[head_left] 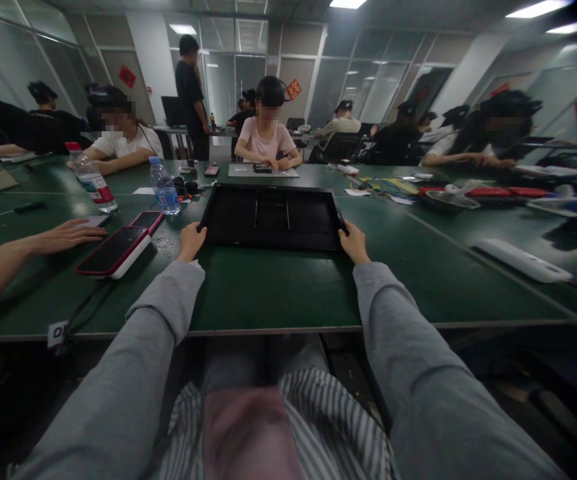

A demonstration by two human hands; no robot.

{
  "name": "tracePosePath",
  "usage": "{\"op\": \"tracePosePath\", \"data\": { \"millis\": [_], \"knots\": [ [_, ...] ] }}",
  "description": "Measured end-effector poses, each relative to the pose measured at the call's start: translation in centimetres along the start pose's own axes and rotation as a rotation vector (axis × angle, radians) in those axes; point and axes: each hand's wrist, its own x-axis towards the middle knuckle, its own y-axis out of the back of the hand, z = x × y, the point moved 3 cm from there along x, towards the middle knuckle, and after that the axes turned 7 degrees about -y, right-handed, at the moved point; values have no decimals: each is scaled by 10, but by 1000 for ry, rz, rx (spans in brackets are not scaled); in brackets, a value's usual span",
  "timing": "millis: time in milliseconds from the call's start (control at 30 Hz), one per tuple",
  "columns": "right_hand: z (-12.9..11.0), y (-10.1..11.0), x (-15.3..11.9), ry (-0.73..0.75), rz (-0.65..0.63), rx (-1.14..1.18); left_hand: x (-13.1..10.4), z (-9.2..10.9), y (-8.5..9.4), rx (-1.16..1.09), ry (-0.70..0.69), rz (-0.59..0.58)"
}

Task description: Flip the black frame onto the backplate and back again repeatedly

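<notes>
A shallow black rectangular tray (308,227) with a raised rim is held over the green table in front of me. Two thin metal rods and a darker raised part show near the middle of its inner face. My left hand (191,241) grips the left edge, thumb over the rim. On the opposite edge, my right hand (354,243) is closed the same way. The fingers beneath the tray are hidden. Whether its far side touches the table, I cannot tell.
On the left are a blue-capped bottle (165,189), a red-capped bottle (92,179), a red-edged phone (113,251) and another person's hand (75,235). A white power strip (522,260) lies on the right, cables (388,187) beyond. Several people sit around.
</notes>
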Motion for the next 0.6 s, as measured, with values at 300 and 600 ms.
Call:
{"op": "tracePosePath", "data": {
  "millis": [300,600],
  "knots": [
    [9,1,12,-130,-128,245,-2,-4,9,54,44,56],
    [-9,17,-1,-215,-235,419,3,-12,10,51,3,0]
  ]
}}
